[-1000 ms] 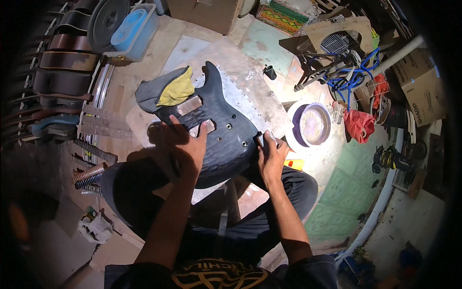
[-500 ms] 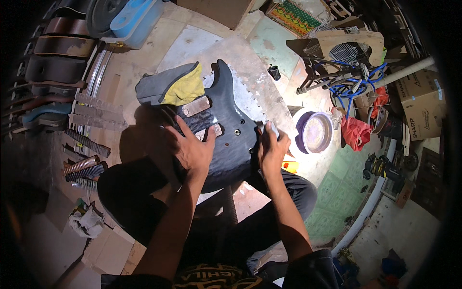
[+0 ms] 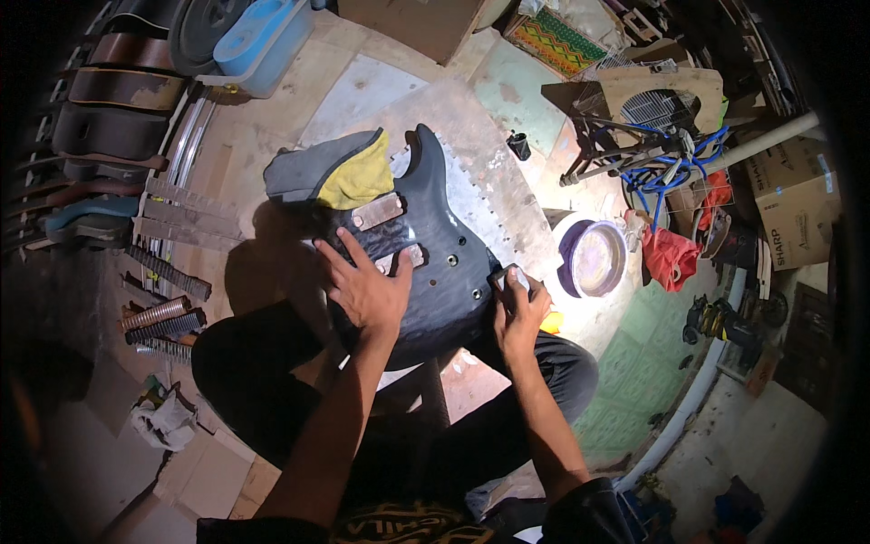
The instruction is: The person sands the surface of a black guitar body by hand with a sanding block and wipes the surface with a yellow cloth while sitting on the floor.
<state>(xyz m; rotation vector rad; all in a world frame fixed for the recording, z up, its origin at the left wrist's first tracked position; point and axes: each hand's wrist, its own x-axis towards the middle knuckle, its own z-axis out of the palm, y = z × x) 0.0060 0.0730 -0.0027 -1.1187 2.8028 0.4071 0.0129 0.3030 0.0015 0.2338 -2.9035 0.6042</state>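
A dark guitar body lies tilted over my lap. A grey-and-yellow cloth rests on its upper left, beside two pale rectangular cavities. My left hand lies spread on the body, fingertips around the lower cavity. My right hand grips a small block at the body's right edge; the block is partly hidden by my fingers. Beneath the body is a worn pale board.
Guitar bodies are racked at left near blue plastic containers. At right are a purple-rimmed bowl, red cloth, blue hose with metal stands, and cardboard boxes. A small black cup stands behind the board.
My right hand with the block moved up along the edge half a second ago and is now lower again. My left hand stays on the body; the view has shifted slightly.
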